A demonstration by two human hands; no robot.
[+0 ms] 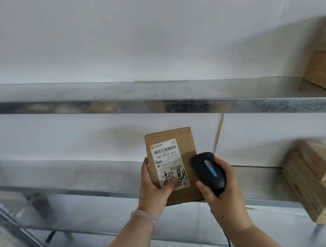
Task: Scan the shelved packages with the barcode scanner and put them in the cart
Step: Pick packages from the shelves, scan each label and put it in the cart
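Observation:
A small brown cardboard package (185,141) with a white shipping label (168,158) stands upright in front of the middle shelf. My left hand (156,189) grips its lower left side, thumb lying across the label's bottom. My right hand (223,187) holds a black barcode scanner (207,170) with a blue and red strip on top. The scanner's head sits just right of the label, close to the package face. Its cable (229,243) hangs down below my right wrist.
Metal shelves run across the view: an upper shelf (156,102) and a middle shelf (84,175). Brown boxes sit on the upper shelf at far right (325,69) and stacked on the middle shelf at right (319,182). A wire cart edge (1,226) shows at lower left.

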